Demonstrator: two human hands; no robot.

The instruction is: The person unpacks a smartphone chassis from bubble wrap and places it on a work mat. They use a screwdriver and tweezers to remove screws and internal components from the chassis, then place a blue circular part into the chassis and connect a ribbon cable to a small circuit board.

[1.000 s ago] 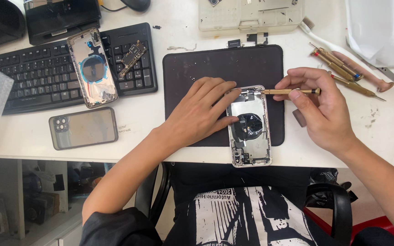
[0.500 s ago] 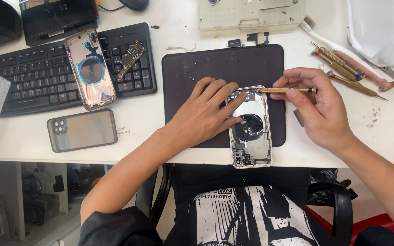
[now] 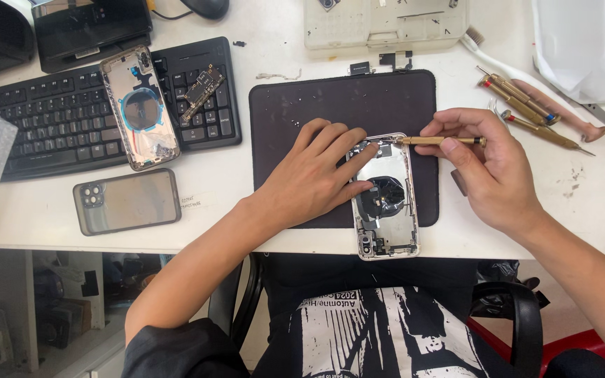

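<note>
Where the left hand [image 3: 316, 178] presses flat, fingers spread, it hides the opened phone's [image 3: 385, 199] left edge. Its long axis runs away from the person, on the dark mat [image 3: 344, 105]. Pinched in the right hand [image 3: 488, 171], the brass screwdriver [image 3: 439, 141] lies crosswise, its tip probably touching the top end. Little has shifted since before.

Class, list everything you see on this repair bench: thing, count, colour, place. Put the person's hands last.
opened phone shell: 1, silver, on mat
mat: 1, dark, desk centre
screwdriver: 1, brass, in right hand, tip at shell's top
spare screwdrivers: several, brass, right of mat
keyboard: 1, black, left
second phone shell: 1, on keyboard
circuit board: 1, on keyboard
cased phone: 1, grey, below keyboard
parts tray: 1, pale, top
left hand: pressing shell
right hand: gripping screwdriver
</note>
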